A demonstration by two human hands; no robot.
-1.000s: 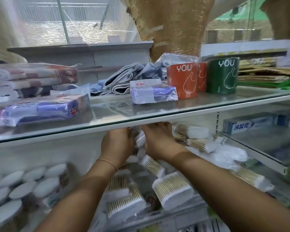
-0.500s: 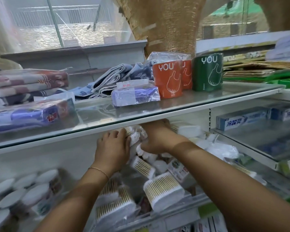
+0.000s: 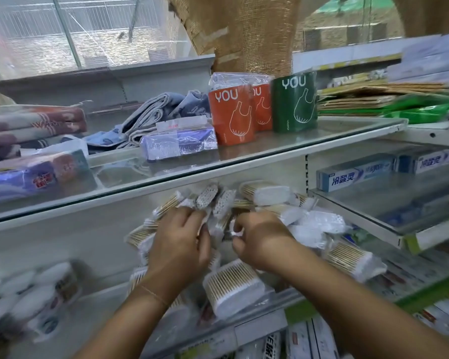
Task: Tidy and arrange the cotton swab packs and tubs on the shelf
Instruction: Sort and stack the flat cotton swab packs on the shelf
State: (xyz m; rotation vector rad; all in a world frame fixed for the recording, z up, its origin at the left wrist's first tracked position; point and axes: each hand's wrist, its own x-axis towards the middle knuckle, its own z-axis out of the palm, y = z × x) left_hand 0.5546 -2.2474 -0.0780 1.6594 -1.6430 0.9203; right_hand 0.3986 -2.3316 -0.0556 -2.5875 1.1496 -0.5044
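A loose heap of clear-wrapped cotton swab packs point(image 3: 267, 194) with wooden sticks lies on the white middle shelf point(image 3: 62, 244). My left hand point(image 3: 178, 244) rests on the heap's left side, its fingers curled over packs there. My right hand point(image 3: 259, 237) is just right of it and pinches a small white pack end between thumb and fingers. One larger pack point(image 3: 232, 287) lies in front of both hands by the shelf edge. Round white-lidded swab tubs point(image 3: 29, 304) stand blurred at the shelf's left end.
A glass shelf point(image 3: 283, 143) hangs just above my hands, carrying orange and green "YOU" bag rolls point(image 3: 230, 115), a purple wrapped pack point(image 3: 178, 145) and folded towels point(image 3: 34, 125). Toothpaste boxes point(image 3: 358, 174) sit on a glass shelf to the right.
Both hands have drawn back out from under the glass shelf toward me, onto the middle of the heap. The packs at the back now show above my fingers.
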